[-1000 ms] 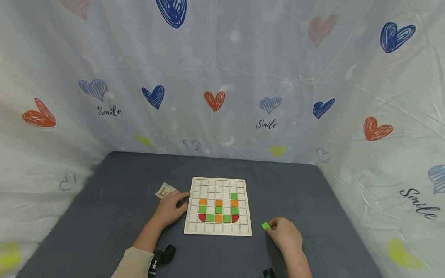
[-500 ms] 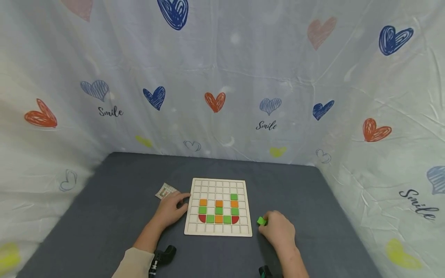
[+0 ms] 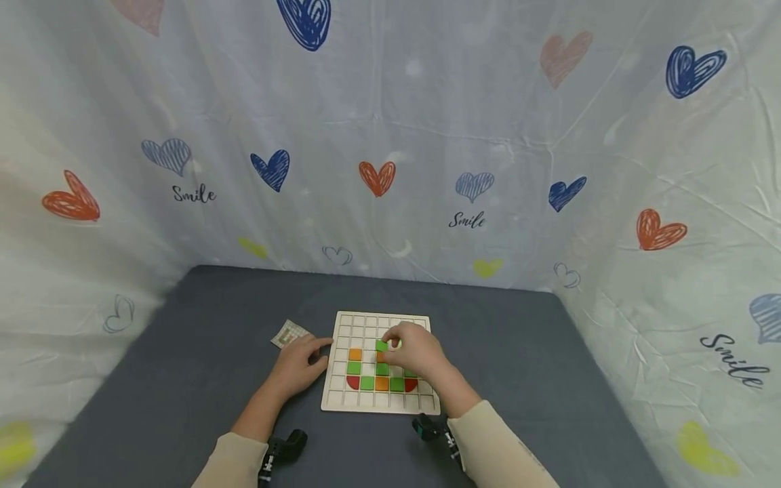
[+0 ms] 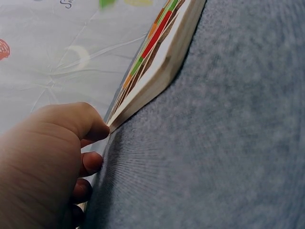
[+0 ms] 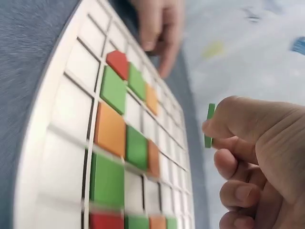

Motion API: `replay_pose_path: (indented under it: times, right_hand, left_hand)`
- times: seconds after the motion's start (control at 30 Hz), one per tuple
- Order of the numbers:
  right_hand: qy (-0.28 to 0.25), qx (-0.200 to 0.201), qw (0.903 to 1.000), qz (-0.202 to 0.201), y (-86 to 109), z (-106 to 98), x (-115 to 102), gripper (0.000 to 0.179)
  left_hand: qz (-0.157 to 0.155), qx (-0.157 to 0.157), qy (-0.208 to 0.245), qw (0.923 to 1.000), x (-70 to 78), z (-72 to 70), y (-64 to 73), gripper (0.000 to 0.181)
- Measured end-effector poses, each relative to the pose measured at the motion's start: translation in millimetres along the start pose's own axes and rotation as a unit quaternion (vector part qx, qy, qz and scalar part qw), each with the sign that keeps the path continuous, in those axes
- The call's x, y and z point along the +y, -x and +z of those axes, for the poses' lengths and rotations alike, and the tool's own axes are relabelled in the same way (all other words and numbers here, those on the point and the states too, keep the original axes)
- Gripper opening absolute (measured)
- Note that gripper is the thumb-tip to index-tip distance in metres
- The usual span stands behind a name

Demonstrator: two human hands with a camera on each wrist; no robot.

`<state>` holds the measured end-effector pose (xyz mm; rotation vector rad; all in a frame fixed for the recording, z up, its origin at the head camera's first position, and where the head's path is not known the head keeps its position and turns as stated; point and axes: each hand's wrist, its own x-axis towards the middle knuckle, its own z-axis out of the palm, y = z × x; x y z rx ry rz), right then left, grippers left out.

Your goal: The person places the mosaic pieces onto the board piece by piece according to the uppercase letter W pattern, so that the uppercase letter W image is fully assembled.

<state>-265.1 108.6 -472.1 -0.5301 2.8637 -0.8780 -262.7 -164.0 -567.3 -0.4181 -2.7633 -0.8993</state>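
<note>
A wooden grid board (image 3: 337,400) lies on the dark cloth with green, orange and red tiles set in its squares. Thumb and index finger of my right hand (image 3: 421,349) pinch a green square tile (image 3: 381,345) over the middle column, just beyond its orange tile. The right wrist view shows the pinched tile (image 5: 209,124) edge-on, raised off the board. My left hand (image 3: 297,368) rests at the board's left side, extended fingertips touching its edge; the left wrist view has the thumb at the corner. The right hand covers the tiles in the upper right column.
A small printed card (image 3: 289,332) lies left of the board, partly beneath the left hand. Black wrist-worn devices sit on both forearms, the left device (image 3: 287,447) near the cloth. A white curtain (image 3: 415,122) with hearts encloses the table's back and sides.
My right hand has carried the green tile from the cloth right of the board leftward and over the grid's middle column. The left hand has stayed at the board's edge.
</note>
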Motion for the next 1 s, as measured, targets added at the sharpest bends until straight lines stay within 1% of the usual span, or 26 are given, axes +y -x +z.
replay_pose_path:
  times: [0.07,0.13,0.23,0.3,0.37,0.47,0.6,0.73,0.83,1.0]
  right_hand:
    - [0.016,-0.015,0.9998,0.0,-18.0,10,-7,0.027]
    - [0.032,-0.028,0.9991,0.006,-32.0,17,-10,0.026]
    - [0.044,-0.045,0.9979,0.016,-42.0,24,-8,0.025]
    - [0.045,-0.057,0.9971,0.022,-43.8,27,-6,0.023]
    - [0.048,-0.064,0.9965,0.025,-44.8,28,-3,0.021]
    - [0.071,-0.067,0.9948,0.03,-46.3,29,-1,0.021]
    - [0.093,-0.055,0.9937,0.031,-48.8,30,1,0.021]
    - [0.088,-0.042,0.9948,0.031,-50.1,32,2,0.017]
    - [0.081,-0.04,0.9954,0.032,-50.3,33,2,0.014]
    - [0.094,-0.037,0.9945,0.029,-53.7,33,0,0.013]
  left_hand:
    - [-0.001,-0.002,-0.002,1.0,0.7,-0.2,-1.5,0.036]
    - [0.004,0.002,-0.001,1.0,2.4,2.1,-2.4,0.036]
    - [0.021,0.015,0.003,0.9997,6.6,8.1,-1.8,0.034]
    - [0.037,0.025,0.005,0.999,8.7,12.1,-0.4,0.033]
    - [0.044,0.028,0.006,0.9986,10.8,14.2,0.7,0.032]
    - [0.043,0.025,0.009,0.9987,12.9,14.7,0.9,0.032]
    - [0.038,0.022,0.006,0.999,14.0,12.8,-0.3,0.033]
    - [0.04,0.021,0.004,0.999,14.0,11.6,-0.6,0.033]
    - [0.038,0.016,0.007,0.9991,14.1,11.3,-0.4,0.033]
    - [0.029,0.005,0.015,0.9995,13.5,8.9,-0.5,0.034]
